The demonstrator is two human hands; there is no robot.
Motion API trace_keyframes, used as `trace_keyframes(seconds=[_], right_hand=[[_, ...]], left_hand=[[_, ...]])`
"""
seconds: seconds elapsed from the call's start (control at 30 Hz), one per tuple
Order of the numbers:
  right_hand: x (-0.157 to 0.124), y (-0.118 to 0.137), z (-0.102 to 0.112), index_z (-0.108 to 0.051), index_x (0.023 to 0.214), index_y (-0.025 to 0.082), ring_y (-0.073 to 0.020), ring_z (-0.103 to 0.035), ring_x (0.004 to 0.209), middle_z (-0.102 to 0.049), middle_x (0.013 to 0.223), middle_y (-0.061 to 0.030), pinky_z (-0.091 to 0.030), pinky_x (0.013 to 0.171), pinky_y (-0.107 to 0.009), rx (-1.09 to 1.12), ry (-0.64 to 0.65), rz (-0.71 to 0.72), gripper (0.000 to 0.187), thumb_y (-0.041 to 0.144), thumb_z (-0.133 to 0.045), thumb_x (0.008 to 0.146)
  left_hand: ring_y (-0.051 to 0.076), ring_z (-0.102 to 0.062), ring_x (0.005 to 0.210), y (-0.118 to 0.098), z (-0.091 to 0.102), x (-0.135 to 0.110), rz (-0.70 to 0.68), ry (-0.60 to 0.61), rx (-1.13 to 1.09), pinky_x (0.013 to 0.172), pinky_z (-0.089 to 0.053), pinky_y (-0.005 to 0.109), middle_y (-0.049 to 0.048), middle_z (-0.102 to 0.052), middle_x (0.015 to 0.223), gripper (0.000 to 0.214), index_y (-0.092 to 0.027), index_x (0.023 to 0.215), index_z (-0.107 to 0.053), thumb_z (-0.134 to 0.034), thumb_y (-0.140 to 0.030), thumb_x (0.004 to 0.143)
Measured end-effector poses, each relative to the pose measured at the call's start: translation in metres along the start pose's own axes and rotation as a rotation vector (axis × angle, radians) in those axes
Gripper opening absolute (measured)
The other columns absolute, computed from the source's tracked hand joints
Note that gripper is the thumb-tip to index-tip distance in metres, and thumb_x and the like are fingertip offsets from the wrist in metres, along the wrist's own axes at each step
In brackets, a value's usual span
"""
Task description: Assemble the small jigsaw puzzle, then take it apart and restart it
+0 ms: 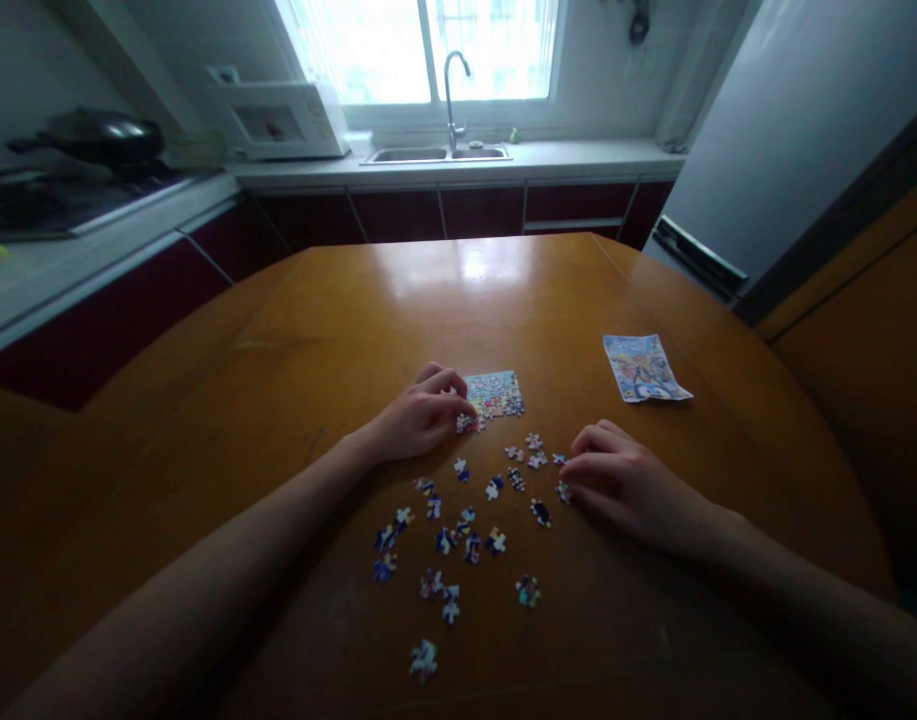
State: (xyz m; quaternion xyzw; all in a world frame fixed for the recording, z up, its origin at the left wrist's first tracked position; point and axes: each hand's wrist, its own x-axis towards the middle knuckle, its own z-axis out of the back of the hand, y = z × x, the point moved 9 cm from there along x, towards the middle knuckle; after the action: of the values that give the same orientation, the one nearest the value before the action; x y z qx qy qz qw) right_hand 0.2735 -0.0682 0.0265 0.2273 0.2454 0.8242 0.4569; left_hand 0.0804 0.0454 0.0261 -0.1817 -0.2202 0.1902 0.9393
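Observation:
A partly joined jigsaw puzzle (499,391) lies flat on the wooden table. My left hand (424,412) is at its left edge, fingers curled and the fingertips on a jigsaw piece (465,424) at the lower left corner; the hand hides that side. To the right, my right hand (627,482) rests low over the table, its thumb and forefinger closed around a small jigsaw piece (563,491). Another loose piece (559,459) is beside its fingertips. Several more loose jigsaw pieces (471,546) are scattered between my forearms, some of them touching or overlapping.
A creased printed sheet (645,368) lies at the right on the round-edged table (315,320). Beyond the table are a counter with a sink (409,155), a microwave (278,120) and a wok (102,135) on the stove. A fridge (788,130) stands at the right.

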Motion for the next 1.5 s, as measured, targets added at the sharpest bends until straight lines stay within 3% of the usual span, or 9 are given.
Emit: trace_keyframes(seconds=[0.23,0.5,0.73,0.93,1.07,1.5], right_hand=[[0.009,0.012,0.002,-0.073,0.104,0.024,-0.0212,-0.054,0.095,-0.063,0.1,-0.008,-0.049,0.08,-0.034,-0.1,-0.134,0.076,0.021,0.015,-0.056,0.094],[0.047,0.034,-0.028,-0.073,0.113,0.03,-0.0246,-0.051,0.107,-0.063,0.115,-0.0075,-0.046,0.092,-0.041,-0.268,0.096,0.3,0.026,0.018,-0.065,0.091],[0.049,0.026,-0.029,-0.073,0.092,0.023,-0.0239,-0.051,0.103,-0.064,0.108,-0.0065,-0.045,0.091,-0.042,-0.247,0.087,0.231,0.009,0.029,-0.066,0.093],[0.046,0.022,-0.03,-0.074,0.103,0.026,-0.0228,-0.051,0.105,-0.064,0.11,-0.006,-0.044,0.092,-0.041,-0.169,0.096,0.229,0.013,0.026,-0.065,0.093],[0.047,0.022,-0.031,-0.074,0.097,0.027,-0.023,-0.051,0.106,-0.064,0.11,-0.0057,-0.044,0.092,-0.041,-0.166,0.11,0.254,0.011,0.025,-0.064,0.094],[0.052,0.028,-0.017,-0.072,0.096,0.022,-0.022,-0.053,0.099,-0.066,0.102,-0.0054,-0.042,0.088,-0.039,-0.217,-0.028,0.341,0.012,0.032,-0.066,0.094]], left_hand=[[0.022,-0.046,0.099,-0.003,0.001,0.001,-0.017,-0.019,0.005,0.091,-0.042,0.038,0.0066,-0.058,0.101,0.024,-0.025,0.102,-0.075,-0.055,-0.016,0.093],[0.022,-0.046,0.098,-0.006,0.002,0.0,-0.022,-0.036,0.011,0.091,-0.043,0.038,0.0063,-0.058,0.099,0.024,-0.025,0.1,-0.075,-0.055,-0.014,0.092],[0.022,-0.046,0.1,-0.003,-0.001,-0.002,-0.02,-0.021,0.003,0.093,-0.043,0.037,0.0057,-0.058,0.102,0.025,-0.026,0.102,-0.075,-0.056,-0.013,0.091],[0.022,-0.046,0.1,-0.005,0.001,-0.001,-0.02,-0.028,0.006,0.093,-0.043,0.037,0.0058,-0.058,0.1,0.026,-0.025,0.1,-0.075,-0.055,-0.012,0.091],[0.022,-0.046,0.099,-0.004,0.001,-0.001,-0.017,-0.029,0.014,0.092,-0.042,0.038,0.0057,-0.058,0.1,0.025,-0.026,0.099,-0.075,-0.055,-0.013,0.092],[0.022,-0.047,0.101,-0.002,0.0,-0.003,-0.012,-0.018,0.023,0.093,-0.042,0.039,0.0059,-0.059,0.102,0.026,-0.026,0.101,-0.075,-0.055,-0.013,0.091]])
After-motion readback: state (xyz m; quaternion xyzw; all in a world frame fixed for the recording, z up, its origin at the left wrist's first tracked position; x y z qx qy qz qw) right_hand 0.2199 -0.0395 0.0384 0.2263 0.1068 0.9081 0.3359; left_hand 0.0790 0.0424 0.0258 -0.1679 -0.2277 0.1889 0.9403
